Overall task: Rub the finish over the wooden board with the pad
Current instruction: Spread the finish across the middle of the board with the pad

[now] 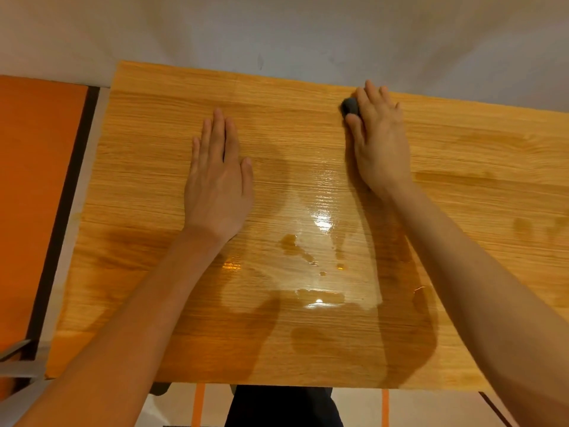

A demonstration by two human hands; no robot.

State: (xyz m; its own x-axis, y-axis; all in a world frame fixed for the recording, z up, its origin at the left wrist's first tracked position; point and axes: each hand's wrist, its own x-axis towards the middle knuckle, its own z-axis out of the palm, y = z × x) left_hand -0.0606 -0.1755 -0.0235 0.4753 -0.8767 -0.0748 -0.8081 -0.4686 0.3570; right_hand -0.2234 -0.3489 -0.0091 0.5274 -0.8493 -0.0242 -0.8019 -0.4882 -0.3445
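Note:
A large wooden board with light oak grain fills most of the view. Wet, glossy finish shines in its middle, with darker damp patches toward the near edge and the right. My right hand presses a small dark grey pad onto the board near its far edge; most of the pad is hidden under my fingers. My left hand lies flat on the board left of the wet patch, fingers together and holding nothing.
An orange panel with a dark strip along its edge lies to the left of the board. A pale wall rises just behind the far edge. A grey metal piece shows at the lower left corner.

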